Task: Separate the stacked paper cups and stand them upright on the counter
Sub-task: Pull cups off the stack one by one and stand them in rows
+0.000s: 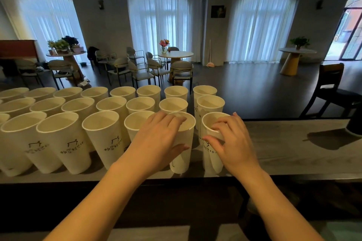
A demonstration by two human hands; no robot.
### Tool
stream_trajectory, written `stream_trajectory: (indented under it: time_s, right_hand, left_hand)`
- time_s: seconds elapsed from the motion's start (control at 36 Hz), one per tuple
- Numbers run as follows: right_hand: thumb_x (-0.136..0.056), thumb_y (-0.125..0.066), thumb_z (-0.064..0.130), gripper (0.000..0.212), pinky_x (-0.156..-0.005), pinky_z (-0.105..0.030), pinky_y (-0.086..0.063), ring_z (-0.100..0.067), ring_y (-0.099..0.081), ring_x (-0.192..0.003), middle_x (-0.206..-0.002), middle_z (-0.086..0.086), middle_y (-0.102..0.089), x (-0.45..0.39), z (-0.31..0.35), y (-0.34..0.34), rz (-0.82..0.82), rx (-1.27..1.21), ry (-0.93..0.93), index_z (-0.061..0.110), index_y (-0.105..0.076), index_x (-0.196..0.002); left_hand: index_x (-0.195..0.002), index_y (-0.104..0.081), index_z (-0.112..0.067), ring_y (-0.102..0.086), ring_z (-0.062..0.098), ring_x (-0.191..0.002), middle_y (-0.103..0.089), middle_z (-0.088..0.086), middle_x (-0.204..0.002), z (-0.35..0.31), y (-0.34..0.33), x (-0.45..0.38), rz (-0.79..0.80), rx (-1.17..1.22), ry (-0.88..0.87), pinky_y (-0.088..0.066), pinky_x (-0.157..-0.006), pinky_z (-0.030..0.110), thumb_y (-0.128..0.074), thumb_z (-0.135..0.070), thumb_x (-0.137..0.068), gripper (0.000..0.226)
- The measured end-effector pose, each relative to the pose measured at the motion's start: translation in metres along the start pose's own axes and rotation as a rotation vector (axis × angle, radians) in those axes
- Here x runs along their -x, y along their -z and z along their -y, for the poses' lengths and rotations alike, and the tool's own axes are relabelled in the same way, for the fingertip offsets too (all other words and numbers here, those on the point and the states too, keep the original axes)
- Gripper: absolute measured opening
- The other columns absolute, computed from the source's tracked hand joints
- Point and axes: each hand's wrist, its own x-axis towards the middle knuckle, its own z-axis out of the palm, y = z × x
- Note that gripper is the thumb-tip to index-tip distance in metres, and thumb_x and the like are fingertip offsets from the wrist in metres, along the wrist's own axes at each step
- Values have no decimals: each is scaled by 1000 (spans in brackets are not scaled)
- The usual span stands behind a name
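Several tall white paper cups with a small printed logo stand upright in three rows on the grey counter (293, 152). My left hand (158, 139) grips one front-row cup (182, 160) near its rim, fingers over the top and thumb on its side. My right hand (233, 143) holds the neighbouring cup (210, 160) at the row's right end, fingertips on its rim and thumb against its wall. Both cups rest on the counter. Behind them stands a taller stack of cups (209, 103).
The counter stretches right of the cups, with a dark object (355, 125) at its far right edge. A dark lower ledge (176, 197) lies between me and the counter. Beyond are chairs, round tables and curtained windows.
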Motion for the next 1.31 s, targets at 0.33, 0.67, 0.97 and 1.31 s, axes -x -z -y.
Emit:
stream_trajectory:
  time_s: [0.33, 0.67, 0.97, 1.31]
  right_hand:
    - [-90, -68, 45, 49, -117, -35, -30, -20, -52, -123, -127, -5, -61, -4, 41, 21, -36, 27, 65, 12, -63, -127]
    - [-90, -75, 24, 44, -115, -39, -34, -20, -57, -123, -129, -2, -66, -25, 152, -24, 232, 52, 248, 15, -64, -131]
    - [-95, -67, 18, 36, -109, -39, -34, -19, -52, -128, -133, 1, -63, -42, 172, -49, 367, 180, 62, 20, -60, -131]
    - [-92, -66, 10, 29, -98, -38, -38, -22, -56, -118, -121, -2, -65, -48, 182, -53, 394, 180, 111, 18, -64, -121]
  left_hand:
    - [-138, -47, -20, -48, 22, -122, -55, 1, -134, 10, 9, 24, -111, 17, 68, -44, -97, 35, -67, -40, -86, 60]
    - [-121, -62, -19, -51, 26, -114, -61, 6, -123, 105, 21, -5, -92, -56, 202, -46, -88, 37, -60, -4, -90, 34]
    - [-114, -70, -34, -44, 25, -115, -55, 1, -119, 150, 20, -50, 304, -242, 42, -39, -91, 38, -62, -44, -91, 26]
    - [-101, -73, -31, -39, 18, -93, -55, -2, -96, 160, 3, -62, 247, -310, -116, -33, -79, 35, -61, -37, -92, 17]
